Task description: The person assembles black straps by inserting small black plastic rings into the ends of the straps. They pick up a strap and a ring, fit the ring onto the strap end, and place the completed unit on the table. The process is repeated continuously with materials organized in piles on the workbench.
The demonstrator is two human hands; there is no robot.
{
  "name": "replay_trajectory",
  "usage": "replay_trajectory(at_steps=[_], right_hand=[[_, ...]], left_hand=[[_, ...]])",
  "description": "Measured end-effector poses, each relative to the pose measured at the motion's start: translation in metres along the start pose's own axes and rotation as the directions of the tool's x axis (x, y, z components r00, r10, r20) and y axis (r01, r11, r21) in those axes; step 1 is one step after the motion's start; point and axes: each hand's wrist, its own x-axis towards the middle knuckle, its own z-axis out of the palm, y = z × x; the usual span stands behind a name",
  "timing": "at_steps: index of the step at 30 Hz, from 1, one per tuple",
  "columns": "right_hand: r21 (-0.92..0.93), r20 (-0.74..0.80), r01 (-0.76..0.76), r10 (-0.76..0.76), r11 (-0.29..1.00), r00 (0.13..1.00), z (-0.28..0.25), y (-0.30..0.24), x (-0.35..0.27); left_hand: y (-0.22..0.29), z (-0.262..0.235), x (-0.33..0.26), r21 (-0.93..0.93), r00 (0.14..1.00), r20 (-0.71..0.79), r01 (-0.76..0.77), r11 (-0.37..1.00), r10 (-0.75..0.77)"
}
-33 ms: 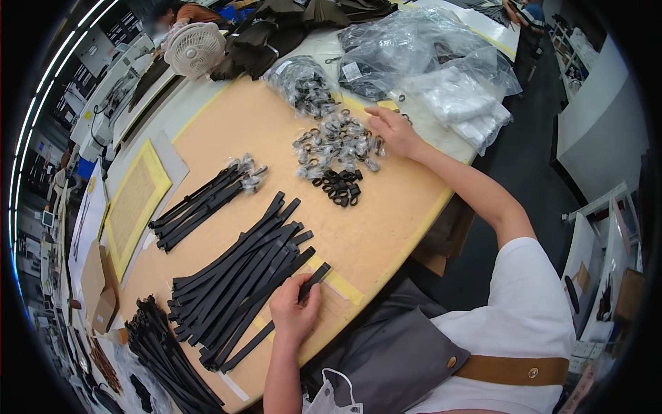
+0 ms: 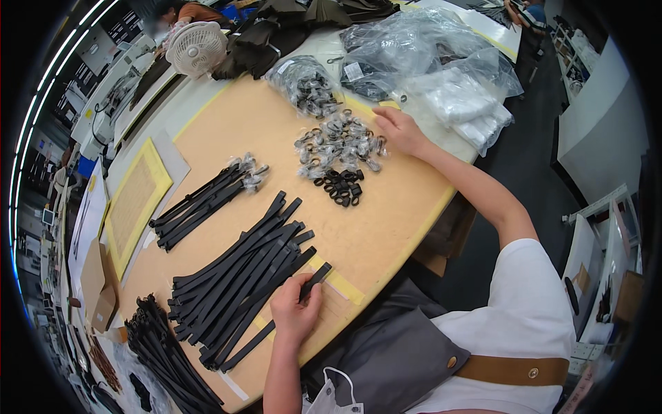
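Note:
My left hand [image 2: 295,308] is closed around a black strap [image 2: 249,348], whose end sticks up past my thumb. It rests at the right edge of a large fanned pile of black straps [image 2: 234,276]. My right hand [image 2: 400,130] is at the far right side of the table, beside a heap of small rings in clear plastic wrap [image 2: 338,141]. Its fingers stretch left with nothing visible in them; the thumb is mostly hidden. Just nearer than that heap lie several unwrapped black loops [image 2: 339,186].
To the left lie straps with wrapped ends [image 2: 203,200] and another strap bundle [image 2: 165,352]. Behind the rings are a bag of rings [image 2: 307,86] and large clear plastic bags [image 2: 441,55]. A white fan [image 2: 196,50] stands far left, near a person. A yellow-edged board [image 2: 138,207] lies left.
My right hand has shifted very slightly right, away from the wrapped rings. My left hand keeps the strap in the same place.

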Motion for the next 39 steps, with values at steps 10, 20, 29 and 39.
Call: replay_trajectory(at_steps=[10,20,29,39], right_hand=[[-0.005,0.053,0.077,-0.076,0.997,0.996,0.002,-0.027,0.054],[-0.430,-0.037,0.286,-0.333,0.856,0.942,0.104,-0.018,0.179],[-0.621,0.075,0.058,-0.014,0.782,0.997,0.133,-0.055,0.163],[-0.476,0.182,0.327,-0.273,0.816,0.945,0.109,-0.044,0.108]], left_hand=[[0.006,-0.003,0.004,0.033,0.999,0.019,0.028,0.999,-0.028],[0.004,-0.004,0.012,-0.007,0.999,0.044,0.022,1.000,-0.022],[0.004,-0.008,0.006,0.009,0.997,0.053,0.059,0.998,-0.060],[0.000,-0.005,0.007,-0.006,1.000,0.004,-0.008,1.000,0.009]])
